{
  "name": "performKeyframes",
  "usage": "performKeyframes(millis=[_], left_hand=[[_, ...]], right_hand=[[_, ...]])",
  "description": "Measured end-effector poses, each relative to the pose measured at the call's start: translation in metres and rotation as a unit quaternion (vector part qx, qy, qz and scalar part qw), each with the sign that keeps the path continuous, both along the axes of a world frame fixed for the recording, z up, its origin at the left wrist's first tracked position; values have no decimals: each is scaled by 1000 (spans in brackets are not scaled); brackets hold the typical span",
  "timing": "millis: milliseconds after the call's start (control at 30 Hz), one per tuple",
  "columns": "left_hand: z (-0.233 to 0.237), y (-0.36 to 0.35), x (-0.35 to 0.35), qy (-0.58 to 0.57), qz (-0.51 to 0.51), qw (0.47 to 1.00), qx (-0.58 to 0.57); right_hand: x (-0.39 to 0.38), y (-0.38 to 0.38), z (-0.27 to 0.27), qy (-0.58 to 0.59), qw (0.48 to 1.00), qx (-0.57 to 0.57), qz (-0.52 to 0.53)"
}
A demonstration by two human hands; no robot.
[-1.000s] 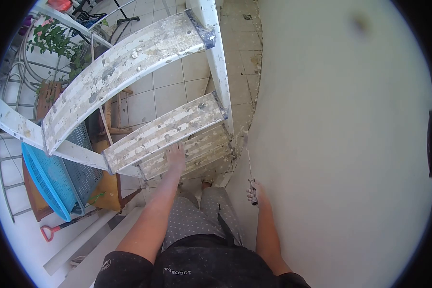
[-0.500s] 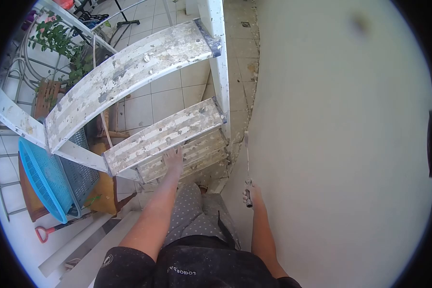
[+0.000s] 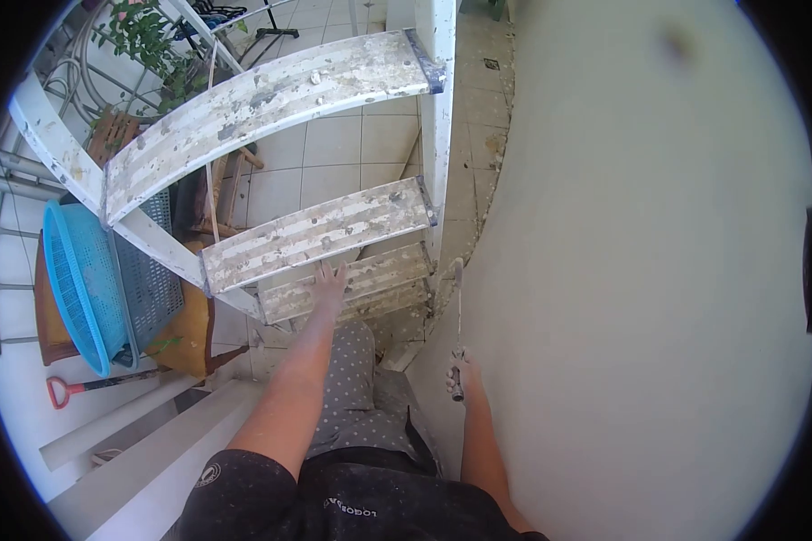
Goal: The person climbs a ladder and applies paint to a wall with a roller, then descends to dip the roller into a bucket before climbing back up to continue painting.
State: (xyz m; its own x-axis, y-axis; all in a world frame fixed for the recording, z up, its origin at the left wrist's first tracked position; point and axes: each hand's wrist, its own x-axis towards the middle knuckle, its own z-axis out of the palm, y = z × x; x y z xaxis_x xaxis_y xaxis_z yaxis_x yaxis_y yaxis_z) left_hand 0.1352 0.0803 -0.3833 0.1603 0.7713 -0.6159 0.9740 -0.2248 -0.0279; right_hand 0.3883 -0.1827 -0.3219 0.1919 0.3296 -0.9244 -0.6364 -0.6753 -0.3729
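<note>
My left hand [image 3: 330, 287] has its fingers spread, just below the front edge of a paint-spattered ladder step [image 3: 320, 225]. In this view it overlaps a lower step [image 3: 383, 275]. Close to the pale wall [image 3: 641, 270] on the right, my right hand [image 3: 465, 370] is closed around the dark handle of a hand tool [image 3: 459, 307]. The tool's thin, pale-smeared length points away from me, with a whitish lump at its tip, and its exact kind does not show.
A higher ladder step [image 3: 271, 113] curves across the top. At left lean a blue plastic basket [image 3: 72, 288] and a grey one [image 3: 158, 298], above a red-handled tool [image 3: 60, 392]. Green plants [image 3: 140, 41] stand behind the ladder on a tiled floor [image 3: 329, 153].
The view has shifted a little. My left hand has come slightly away from the step's edge, fingers spread. My right hand and its tool have moved slightly down and left.
</note>
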Motion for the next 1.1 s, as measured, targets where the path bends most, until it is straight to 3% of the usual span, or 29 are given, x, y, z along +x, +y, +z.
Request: performKeyframes(millis=[400,567,900,1033,1100], left_hand=[[16,-1,3,-2,10,1000,12],[-5,-2,-5,-20,7,999,33],[22,-1,0,-7,6,1000,18],[-11,2,-6,-23,4,999,44],[13,0,-3,-15,-1,1000,14]], right_hand=[[2,8,23,20,999,27,9],[-7,5,24,-8,999,33,9],[-17,3,33,9,998,33,54],[-23,0,28,0,998,23,59],[-25,1,33,-16,997,9,80]])
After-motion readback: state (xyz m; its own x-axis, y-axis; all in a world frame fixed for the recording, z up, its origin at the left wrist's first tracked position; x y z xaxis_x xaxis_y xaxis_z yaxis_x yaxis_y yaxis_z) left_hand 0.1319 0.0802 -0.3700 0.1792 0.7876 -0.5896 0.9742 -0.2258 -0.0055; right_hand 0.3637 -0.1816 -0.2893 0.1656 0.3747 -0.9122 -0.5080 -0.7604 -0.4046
